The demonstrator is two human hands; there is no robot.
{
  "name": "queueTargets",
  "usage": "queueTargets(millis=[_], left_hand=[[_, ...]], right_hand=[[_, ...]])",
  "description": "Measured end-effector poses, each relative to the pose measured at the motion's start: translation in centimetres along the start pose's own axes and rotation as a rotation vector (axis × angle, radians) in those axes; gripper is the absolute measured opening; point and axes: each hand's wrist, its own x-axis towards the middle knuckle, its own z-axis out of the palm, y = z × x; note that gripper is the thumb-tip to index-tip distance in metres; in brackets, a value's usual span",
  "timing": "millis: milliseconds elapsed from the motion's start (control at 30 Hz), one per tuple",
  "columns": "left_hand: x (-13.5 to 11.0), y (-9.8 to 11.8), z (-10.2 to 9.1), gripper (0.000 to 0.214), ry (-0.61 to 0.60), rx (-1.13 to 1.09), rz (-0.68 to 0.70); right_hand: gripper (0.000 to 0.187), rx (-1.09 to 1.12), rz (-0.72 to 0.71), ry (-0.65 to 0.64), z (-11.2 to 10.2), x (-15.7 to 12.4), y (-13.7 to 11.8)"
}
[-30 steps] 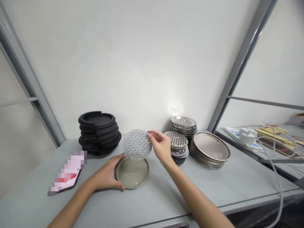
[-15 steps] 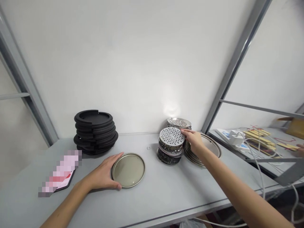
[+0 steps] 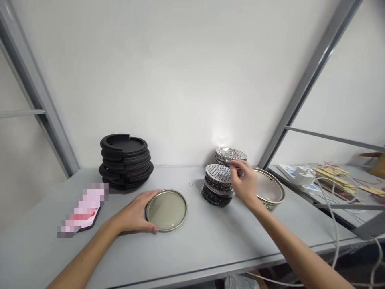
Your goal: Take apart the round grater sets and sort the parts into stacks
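My left hand (image 3: pixel 136 214) curves round the left rim of a shallow round metal lid (image 3: pixel 167 210) that lies on the table, thumb in front and fingers behind. My right hand (image 3: pixel 245 180) is raised at the right edge of a stack of perforated metal grater discs (image 3: pixel 220 173). Its thumb and fingertips come together; what they pinch, if anything, cannot be made out. A second stack of shiny grater discs (image 3: pixel 231 153) stands behind, partly covered by the right hand. To the right of that hand is a stack of larger rimmed metal lids (image 3: pixel 269 185).
Black ring-shaped parts (image 3: pixel 126 162) are stacked at the back left. A phone (image 3: pixel 87 218), partly blurred out, lies in front of them. A small ring (image 3: pixel 191 184) rests mid-table. On the neighbouring table are a white charger (image 3: pixel 304 176), cables and yellow strips (image 3: pixel 333 178).
My right hand has shifted slightly, its fingers now more bent and pinched at the grater stack's edge. The top disc's surface looks different. My left hand stays at the lid.
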Motion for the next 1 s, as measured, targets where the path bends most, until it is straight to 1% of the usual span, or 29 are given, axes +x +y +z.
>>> queueTargets(millis=[33,67,100,167,200,233,267,300,333,400,467,533,600,667,700,767,800,833,867,900,967,1000], left_hand=[[0.0,0.1,0.0,0.113,0.004,0.006,0.003],[0.0,0.1,0.0,0.112,0.011,0.014,0.01],[0.1,0.2,0.0,0.111,0.018,0.027,0.02],[0.1,0.3,0.0,0.106,0.031,0.069,0.051],[0.2,0.3,0.1,0.103,0.037,0.097,0.07],[0.2,0.4,0.1,0.099,0.043,0.125,0.091],[0.2,0.4,0.1,0.096,0.052,0.149,0.11],[0.3,0.4,0.1,0.093,0.062,0.165,0.124],[0.3,0.4,0.1,0.09,0.079,0.165,0.13],[0.3,0.2,0.0,0.08,0.122,0.098,0.123],[0.3,-0.1,-0.3,0.069,0.195,-0.048,0.107],[0.2,-0.4,-0.5,0.064,0.287,-0.212,0.102],[0.2,-0.6,-0.6,0.062,0.357,-0.322,0.093],[0.2,-0.6,-0.5,0.057,0.366,-0.356,0.074],[0.2,-0.6,-0.4,0.054,0.351,-0.348,0.067],[0.3,-0.4,-0.2,0.05,0.304,-0.304,0.069],[0.3,-0.3,-0.1,0.048,0.282,-0.28,0.075],[0.3,-0.2,-0.1,0.047,0.261,-0.259,0.08],[0.3,-0.1,0.0,0.046,0.243,-0.244,0.083],[0.4,0.0,0.0,0.045,0.231,-0.235,0.085],[0.4,0.2,0.1,0.044,0.219,-0.225,0.087],[0.5,0.2,0.1,0.044,0.216,-0.22,0.085]], right_hand=[[0.021,0.03,-0.118,-0.035,0.6,-1.0,-1.2],[0.023,0.069,-0.222,-0.108,1.4,-2.2,-2.4],[0.026,0.106,-0.302,-0.234,2.3,-3.3,-3.5],[0.034,0.156,-0.428,-0.541,4.3,-5.6,-5.3],[0.04,0.174,-0.488,-0.683,5.3,-6.6,-5.9],[0.048,0.191,-0.539,-0.793,6.2,-7.5,-6.3],[0.053,0.202,-0.581,-0.87,7.0,-8.2,-6.5],[0.053,0.209,-0.609,-0.911,7.6,-8.8,-6.5],[0.047,0.213,-0.625,-0.922,8.2,-9.2,-6.3],[0.032,0.22,-0.653,-0.897,8.8,-9.8,-5.9],[0.031,0.239,-0.696,-0.838,8.7,-9.9,-5.6],[0.033,0.251,-0.737,-0.73,8.0,-9.5,-5.6],[0.037,0.222,-0.753,-0.55,6.5,-8.5,-5.4],[0.042,0.147,-0.739,-0.302,4.3,-7.1,-4.6],[0.044,0.088,-0.717,-0.169,3.0,-6.3,-3.7],[0.045,-0.104,-0.622,0.079,0.2,-4.8,-0.9],[0.043,-0.229,-0.552,0.167,-1.2,-4.2,0.9],[0.04,-0.346,-0.483,0.22,-2.5,-3.7,2.9],[0.038,-0.439,-0.437,0.247,-3.8,-3.3,4.8],[0.035,-0.506,-0.419,0.244,-4.9,-3.2,6.7],[0.034,-0.627,-0.386,0.117,-6.6,-3.2,9.8],[0.035,-0.662,-0.372,0.051,-7.2,-3.4,10.8]])
